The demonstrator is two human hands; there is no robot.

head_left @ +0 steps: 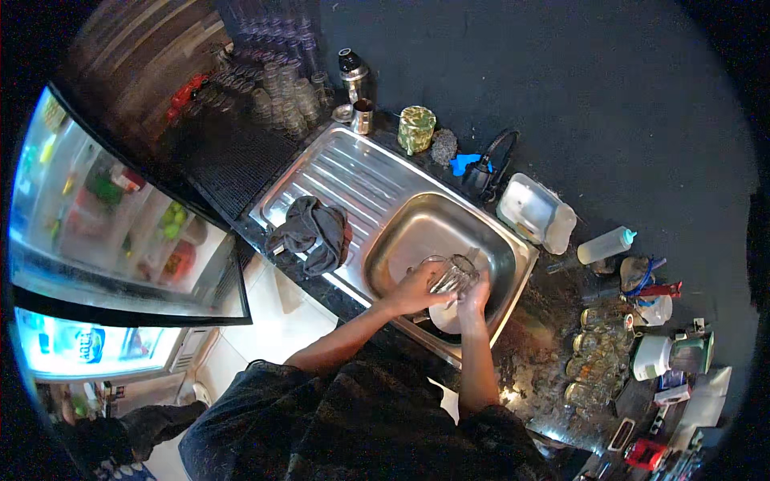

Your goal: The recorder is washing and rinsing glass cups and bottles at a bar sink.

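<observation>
Over the steel sink basin (pixel 417 210), I hold a clear drinking glass (pixel 459 276) between both hands. My left hand (pixel 411 290) is closed around its left side. My right hand (pixel 475 298) grips it from the right; some of its fingers are hidden. Below the hands, a round white thing (pixel 444 317) lies in the basin, partly covered, and I cannot make out its kind. A dark cloth (pixel 314 234) lies crumpled on the ribbed drainboard (pixel 341 164) to the left.
Glasses (pixel 285 92) stand upside down at the back left, near a cocktail shaker (pixel 353 74). A black faucet (pixel 481 175) and plastic tub (pixel 529 207) line the back. Several glass mugs (pixel 593 353) stand right. An open fridge door (pixel 128 216) is at left.
</observation>
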